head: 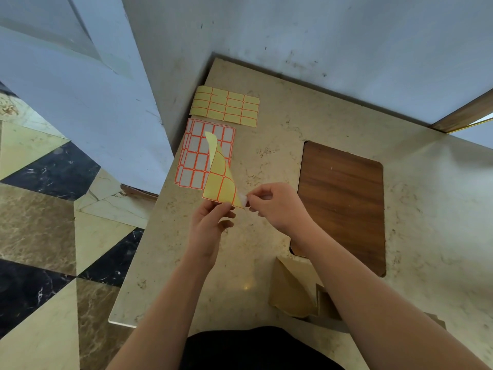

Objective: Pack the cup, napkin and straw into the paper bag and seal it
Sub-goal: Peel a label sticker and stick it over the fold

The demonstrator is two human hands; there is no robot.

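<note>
Left hand (210, 222) pinches the sheet (220, 182); right hand (272, 206) pinches a label (243, 200), peeling. Peel slowly, keep it flat. The bag (290, 297) lies on the surface (266, 161) below the right forearm.

The right forearm (354, 284) hides much of the brown paper bag (289, 295), its contents unseen.

Beige marble counter (266, 257) set into a corner of scuffed pale wall (320, 36). Dark wood panel (342, 206) with rounded corners lies inset flat in the counter, right of centre. Left of the counter, a pale door (80, 89). Below it, floor (40, 222) of beige, brown and black marble triangles. Wood trim strip (464, 113) at far right, against the wall.
</note>
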